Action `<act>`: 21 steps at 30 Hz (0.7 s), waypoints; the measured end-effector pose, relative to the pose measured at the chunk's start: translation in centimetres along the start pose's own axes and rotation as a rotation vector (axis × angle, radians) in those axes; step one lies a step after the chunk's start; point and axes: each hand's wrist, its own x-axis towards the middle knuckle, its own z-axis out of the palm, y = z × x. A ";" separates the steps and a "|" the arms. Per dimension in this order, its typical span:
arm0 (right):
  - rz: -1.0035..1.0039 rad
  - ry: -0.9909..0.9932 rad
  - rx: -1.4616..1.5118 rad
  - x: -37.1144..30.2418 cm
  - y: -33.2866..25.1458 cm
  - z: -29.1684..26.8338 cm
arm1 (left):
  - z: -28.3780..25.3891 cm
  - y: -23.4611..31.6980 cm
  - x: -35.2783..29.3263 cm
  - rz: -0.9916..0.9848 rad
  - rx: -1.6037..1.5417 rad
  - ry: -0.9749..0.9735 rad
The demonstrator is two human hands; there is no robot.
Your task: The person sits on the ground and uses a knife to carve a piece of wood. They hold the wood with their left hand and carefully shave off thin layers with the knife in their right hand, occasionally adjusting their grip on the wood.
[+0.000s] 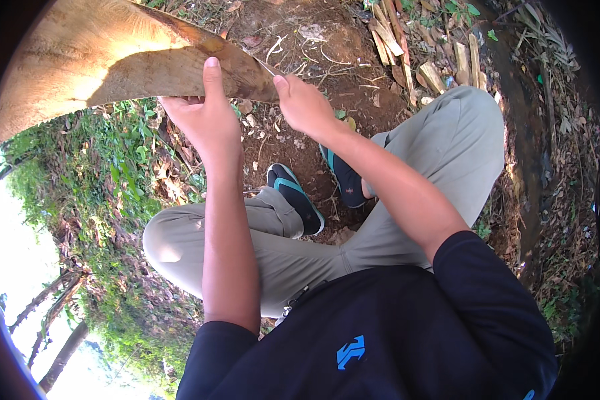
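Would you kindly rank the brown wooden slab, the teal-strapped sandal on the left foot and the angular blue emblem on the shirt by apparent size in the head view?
1. Brown wooden slab, largest
2. Teal-strapped sandal
3. Angular blue emblem, smallest

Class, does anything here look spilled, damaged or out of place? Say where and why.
Nothing clearly stands out. The left hand grips the wooden piece, and the split sticks lie at mixed angles, which looks ordinary on such leaf-littered ground.
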 end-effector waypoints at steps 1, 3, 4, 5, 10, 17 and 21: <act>-0.001 -0.010 -0.018 -0.7 -1.1 -0.6 | 0.0 -0.1 0.0 -0.006 0.001 0.008; -0.005 -0.024 -0.044 -1.1 -1.8 -1.1 | -0.2 -0.6 0.0 0.002 0.031 0.057; -0.007 -0.031 -0.056 -1.2 -1.9 -1.1 | -0.3 -0.7 0.0 0.007 0.046 0.082; 0.026 -0.044 -0.094 -0.6 -0.6 -1.0 | 0.0 -0.4 0.0 -0.019 0.051 0.080; 0.106 -0.057 -0.160 0.9 2.5 0.7 | 0.2 0.8 -0.3 -0.107 0.108 0.058; 0.288 -0.343 0.234 0.3 -1.6 -1.7 | -0.4 0.0 0.1 -0.120 0.075 0.100; -0.213 0.035 0.055 -0.4 -2.1 -0.2 | -0.1 0.2 0.3 -0.153 0.037 0.082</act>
